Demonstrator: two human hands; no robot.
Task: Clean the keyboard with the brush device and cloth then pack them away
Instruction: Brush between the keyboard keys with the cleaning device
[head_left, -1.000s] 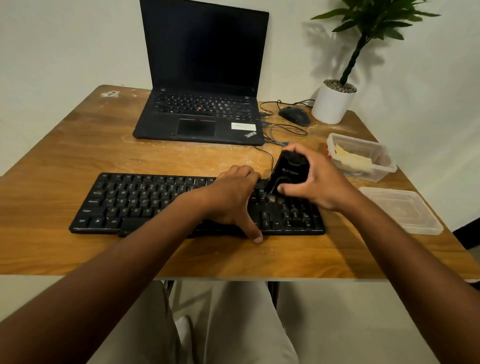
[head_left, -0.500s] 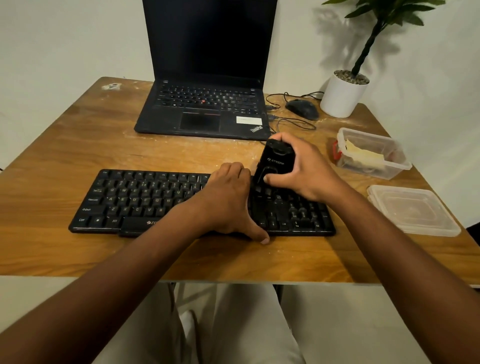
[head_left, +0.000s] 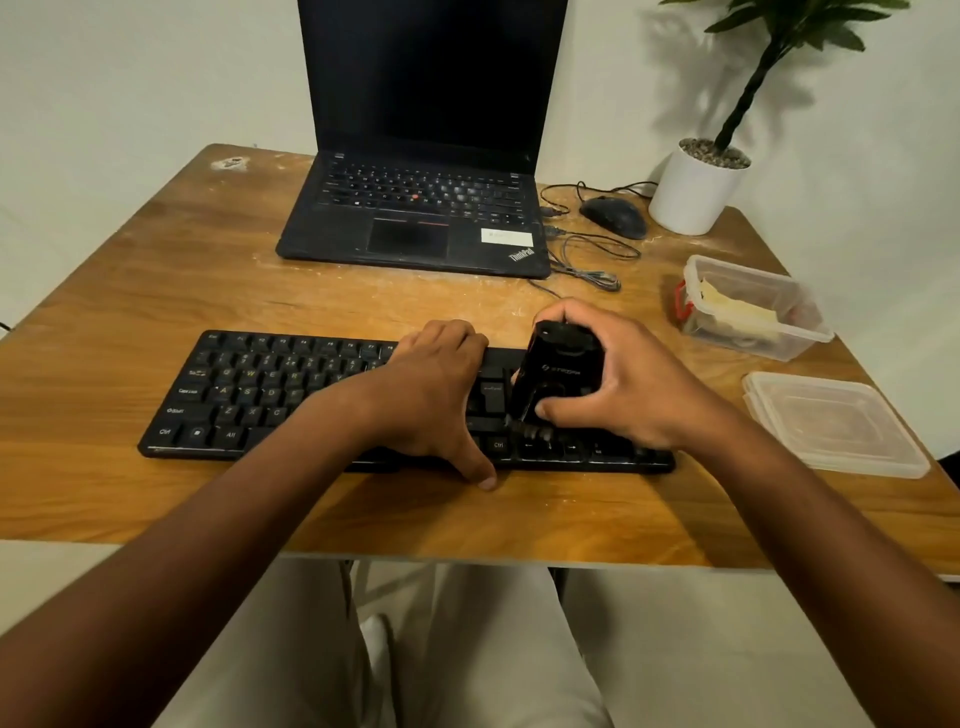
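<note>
Head view: your brushing stroke has come back toward you at the keyboard's right end.

Nearest, your left hand (head_left: 434, 395) lies flat, gripping nothing, thumb over the front edge of the keyboard (head_left: 270, 395), pinning it. Your right hand (head_left: 618, 384) clenches the black brush device (head_left: 558, 369); since half a second ago its bristles have dropped to the arrow-key row, so brushing continues. Farther right, the cloth (head_left: 737, 312) waits in the open container (head_left: 810, 338), lid (head_left: 836, 421) beside it.
</note>
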